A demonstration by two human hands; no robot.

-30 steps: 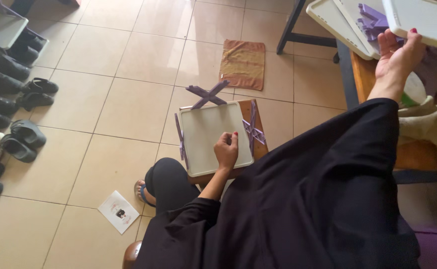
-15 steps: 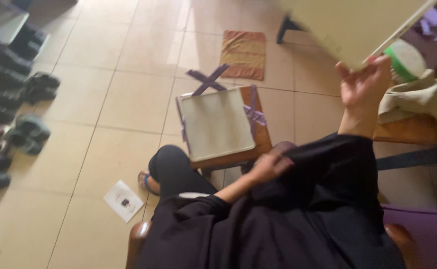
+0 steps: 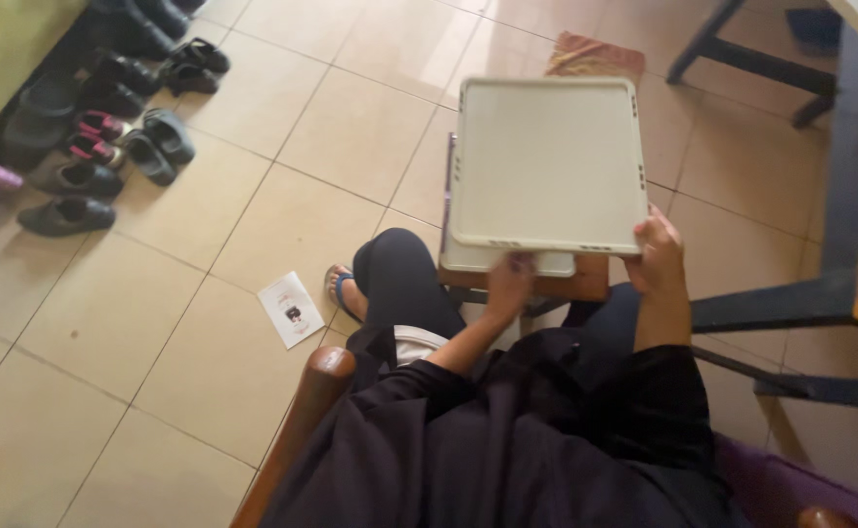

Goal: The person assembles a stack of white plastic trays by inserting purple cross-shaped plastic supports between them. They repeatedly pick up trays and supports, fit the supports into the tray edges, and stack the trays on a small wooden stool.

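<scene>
Cream-white plastic fills the middle of your view: a square tray panel with rounded corners and a raised rim [image 3: 546, 161], which you carry flat and face-up over your knees. Both hands sit at its near edge because that is the side closest to you. Your right hand [image 3: 656, 259] clamps the near right corner, thumb on top of the rim and fingers curled under. Your left hand [image 3: 510, 279] meets the near edge from below; its fingers look folded around the rim, though the panel hides most of them, so how firmly they grip is hard to judge.

The panel hovers just above a second, similar cream panel [image 3: 507, 260], of which only a strip shows, lying on a small brown wooden stool [image 3: 585, 286] in front of your legs. A thin purple plastic strip [image 3: 447, 186] runs along that stack's left side. Held level and squarely over the lower piece, the top panel looks lined up with it.

Its surface is plain, matte and unmarked, with small slots cut along the right rim and the near rim.

A row of dark shoes and sandals [image 3: 106, 117] lines the tiled floor at the left, and a small white printed card [image 3: 290, 309] lies beside your foot.
</scene>
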